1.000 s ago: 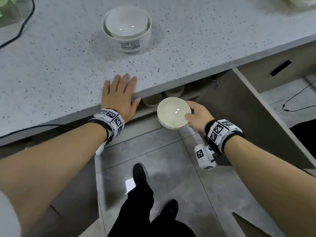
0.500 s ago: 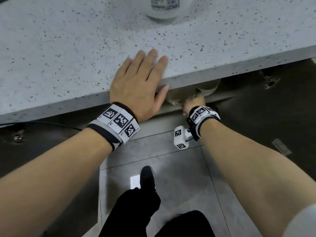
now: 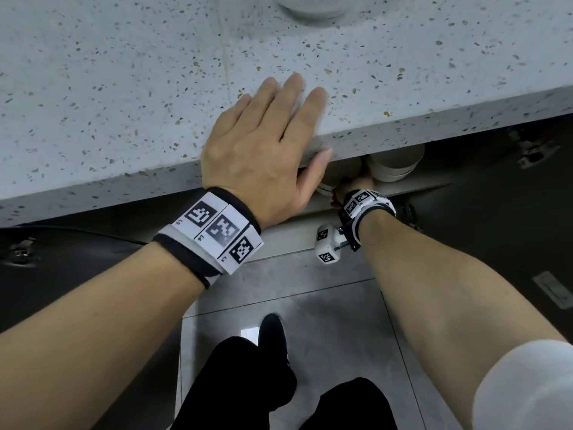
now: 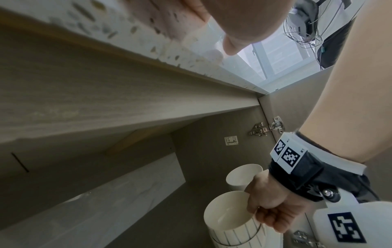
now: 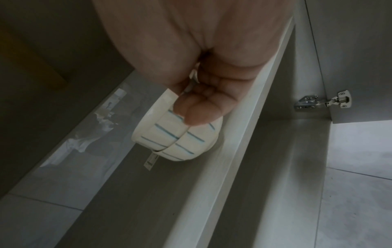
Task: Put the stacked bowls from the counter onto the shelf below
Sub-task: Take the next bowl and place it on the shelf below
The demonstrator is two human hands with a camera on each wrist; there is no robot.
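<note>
My right hand (image 3: 350,189) reaches under the counter and grips the rim of a white bowl with blue stripes (image 5: 161,129). That bowl sits nested in a second striped bowl (image 5: 191,147) on the shelf (image 5: 214,184). In the left wrist view the right hand (image 4: 269,208) curls over the striped bowl's (image 4: 229,223) near rim. My left hand (image 3: 279,125) lies flat on the counter (image 3: 124,88), thumb over its front edge. Only the blurred base of the stacked bowls (image 3: 310,10) on the counter shows, at the top of the head view.
A plain white bowl (image 4: 241,176) stands further back on the shelf, to the right of the striped ones. The cabinet door hangs open on a metal hinge (image 4: 267,128). Below are grey floor tiles (image 3: 325,305) and my black shoe (image 3: 273,333).
My right hand carried the bowl from in front of the counter edge in under it, onto the bowl on the shelf. The head view dropped closer. My left hand stayed on the counter.
</note>
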